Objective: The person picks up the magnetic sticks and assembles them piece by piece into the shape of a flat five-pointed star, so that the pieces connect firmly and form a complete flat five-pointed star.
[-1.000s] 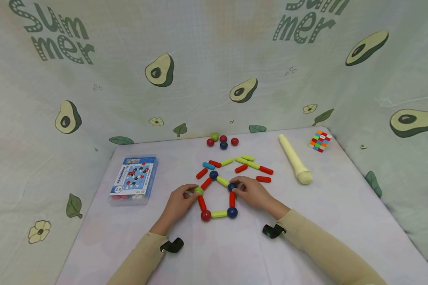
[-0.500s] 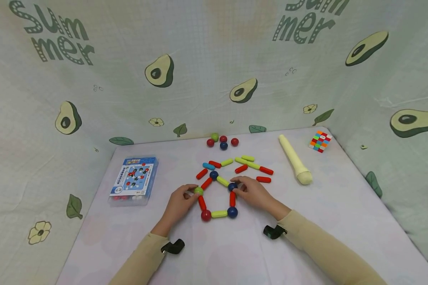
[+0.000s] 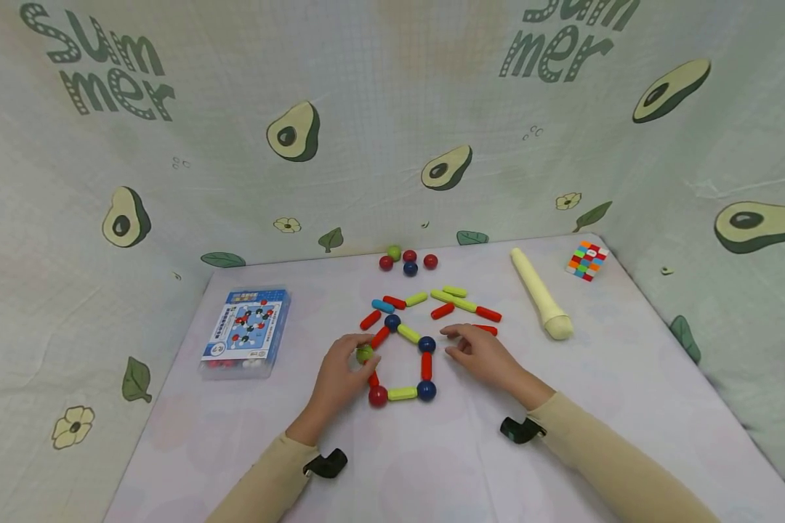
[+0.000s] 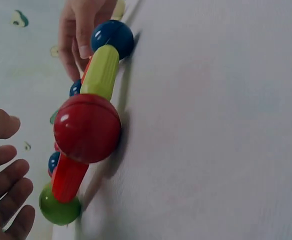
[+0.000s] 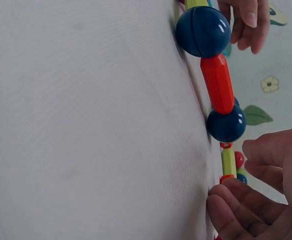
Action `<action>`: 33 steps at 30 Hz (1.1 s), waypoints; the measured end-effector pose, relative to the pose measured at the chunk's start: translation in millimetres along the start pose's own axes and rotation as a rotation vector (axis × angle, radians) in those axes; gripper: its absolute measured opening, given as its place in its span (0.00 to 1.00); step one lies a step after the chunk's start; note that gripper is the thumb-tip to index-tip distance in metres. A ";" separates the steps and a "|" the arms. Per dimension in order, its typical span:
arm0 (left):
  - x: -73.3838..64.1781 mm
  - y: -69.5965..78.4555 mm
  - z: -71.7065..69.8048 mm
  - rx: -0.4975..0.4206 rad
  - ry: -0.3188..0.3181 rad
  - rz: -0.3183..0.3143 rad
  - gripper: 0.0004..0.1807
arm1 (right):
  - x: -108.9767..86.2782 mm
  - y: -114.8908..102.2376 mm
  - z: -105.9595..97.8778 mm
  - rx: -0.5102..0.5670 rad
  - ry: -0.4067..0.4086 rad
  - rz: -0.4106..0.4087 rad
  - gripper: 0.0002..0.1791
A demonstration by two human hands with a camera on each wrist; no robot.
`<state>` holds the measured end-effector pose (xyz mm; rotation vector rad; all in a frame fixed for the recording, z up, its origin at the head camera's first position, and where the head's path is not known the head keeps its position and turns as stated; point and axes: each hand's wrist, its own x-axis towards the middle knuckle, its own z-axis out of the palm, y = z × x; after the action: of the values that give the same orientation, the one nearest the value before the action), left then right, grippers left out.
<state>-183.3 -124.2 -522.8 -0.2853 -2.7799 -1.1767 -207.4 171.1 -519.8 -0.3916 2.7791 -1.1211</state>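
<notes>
A closed ring of coloured balls and rods lies flat on the table, seemingly a magnetic building set. Its corners are a green ball, a red ball and several blue balls, with red and yellow-green rods between. My left hand hovers at the green ball, thumb and fingers spread around it; the left wrist view shows a gap between them and the ball. To the right of the ring's right blue ball, my right hand holds nothing, its fingers loosely bent and apart from the ball.
Loose red, yellow-green and blue rods lie behind the ring. Several balls sit at the table's back edge. A boxed set stands left; a pale yellow club-shaped object and a puzzle cube lie right.
My right hand has let go of the right blue ball and drawn back to the right. The left hand has loosened from the green ball and shifted slightly right. The ring stays in place.
</notes>
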 end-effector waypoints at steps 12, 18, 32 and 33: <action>-8.8 32.4 15.4 0.100 -0.347 0.188 0.24 | -3.1 20.4 -17.7 -0.084 0.162 -0.067 0.16; -10.3 36.0 24.9 0.089 -0.410 0.158 0.24 | 1.0 33.0 -25.3 -0.197 0.229 -0.026 0.15; -10.4 39.0 38.3 0.121 -0.401 0.162 0.20 | 0.1 41.1 -24.8 -0.195 0.125 0.033 0.16; -10.2 39.5 38.1 0.119 -0.403 0.158 0.20 | -0.4 40.4 -24.5 -0.188 0.115 0.032 0.16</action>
<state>-165.9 -71.1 -523.3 -0.7943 -3.0723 -1.0057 -219.9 215.5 -530.3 -0.3086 2.9919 -0.9056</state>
